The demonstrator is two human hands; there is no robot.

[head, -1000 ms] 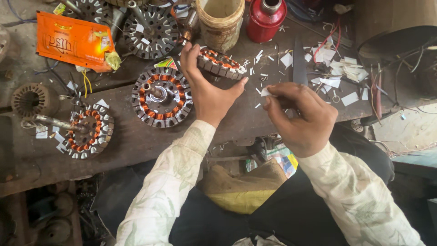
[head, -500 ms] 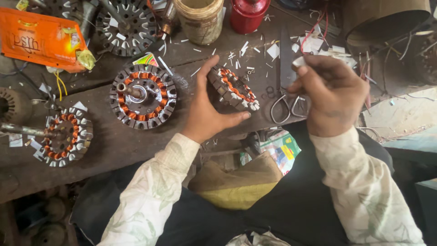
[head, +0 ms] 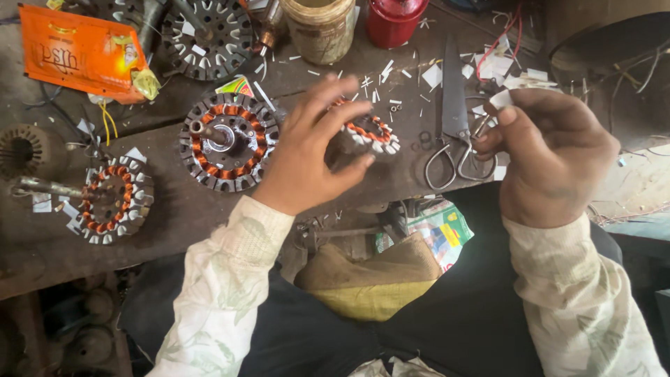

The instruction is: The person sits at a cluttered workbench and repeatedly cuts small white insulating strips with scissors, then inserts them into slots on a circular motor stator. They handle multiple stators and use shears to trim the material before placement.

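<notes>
- The left hand (head: pixel 307 150) cups a small stator (head: pixel 368 132) with copper windings, fingers spread over its far rim and thumb under the near edge; it looks tipped up off the desk (head: pixel 174 223), probably so its slots face the person.
- The right hand (head: pixel 551 157) is raised clear of the desk and pinches a small white paper slip (head: pixel 500 99) between thumb and fingertips, held ready beside the stator.
- Scissors (head: pixel 453 119) lie between the two hands, handles toward the person, within easy reach.
- White paper scraps (head: pixel 433 73) litter the desk beyond the scissors.
- Two more wound stators, one on a shaft (head: pixel 227 142) and one further left (head: pixel 105 199), lie flat and apart from the hands.
</notes>
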